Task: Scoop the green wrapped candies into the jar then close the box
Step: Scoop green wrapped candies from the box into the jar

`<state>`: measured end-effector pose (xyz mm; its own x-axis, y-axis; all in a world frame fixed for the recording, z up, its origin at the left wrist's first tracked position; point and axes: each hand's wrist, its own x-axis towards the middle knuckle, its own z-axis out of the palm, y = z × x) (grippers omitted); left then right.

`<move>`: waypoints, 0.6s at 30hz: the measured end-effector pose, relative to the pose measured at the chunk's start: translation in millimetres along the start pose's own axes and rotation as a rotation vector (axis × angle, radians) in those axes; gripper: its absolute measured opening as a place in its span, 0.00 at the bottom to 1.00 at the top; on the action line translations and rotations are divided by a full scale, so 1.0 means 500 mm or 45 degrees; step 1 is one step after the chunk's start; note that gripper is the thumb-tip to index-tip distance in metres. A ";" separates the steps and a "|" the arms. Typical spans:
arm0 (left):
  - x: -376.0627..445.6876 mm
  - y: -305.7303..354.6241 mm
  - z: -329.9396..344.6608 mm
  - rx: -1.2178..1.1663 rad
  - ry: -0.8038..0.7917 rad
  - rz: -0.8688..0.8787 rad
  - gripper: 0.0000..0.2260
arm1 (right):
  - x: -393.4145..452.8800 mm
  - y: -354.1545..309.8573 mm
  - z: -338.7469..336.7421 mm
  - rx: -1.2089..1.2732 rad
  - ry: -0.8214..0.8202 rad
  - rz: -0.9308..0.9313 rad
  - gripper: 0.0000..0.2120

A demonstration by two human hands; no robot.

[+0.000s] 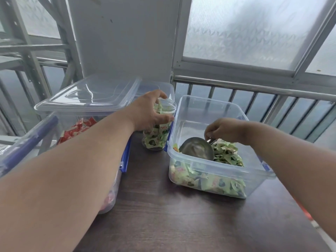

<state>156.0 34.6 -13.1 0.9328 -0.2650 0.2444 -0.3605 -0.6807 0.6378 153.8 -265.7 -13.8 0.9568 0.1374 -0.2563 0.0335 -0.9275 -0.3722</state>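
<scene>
A clear plastic jar (157, 137), mostly filled with green wrapped candies, stands upright on the dark table between two boxes. My left hand (148, 111) grips its upper part from the left. To the right is an open clear box (227, 171) with blue clips, holding green wrapped candies (226, 153) along its near side. My right hand (226, 130) reaches into this box and holds the handle of a metal scoop (197, 149). The scoop's bowl lies low among the candies and looks empty.
On the left a second clear box (109, 202) holds red wrapped candies (78, 128), with a clear lid (87, 96) resting loosely on top. A white board stands behind. A metal railing and frosted windows run along the table's far edge. Dark table (181, 219) surface lies in front.
</scene>
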 end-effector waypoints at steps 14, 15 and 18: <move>0.000 0.003 0.001 -0.003 0.010 0.003 0.34 | -0.009 -0.030 0.019 -0.479 -0.077 0.254 0.17; 0.000 0.003 0.001 -0.001 0.011 0.003 0.34 | -0.008 -0.030 0.016 -0.433 -0.027 0.286 0.16; -0.001 0.005 0.000 -0.003 0.010 0.002 0.33 | 0.004 -0.018 0.013 -0.334 0.066 0.289 0.15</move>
<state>154.8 33.0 -11.6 0.9321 -0.2611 0.2511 -0.3623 -0.6787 0.6389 153.5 -254.7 -16.5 0.9615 -0.0945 -0.2580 -0.1155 -0.9910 -0.0676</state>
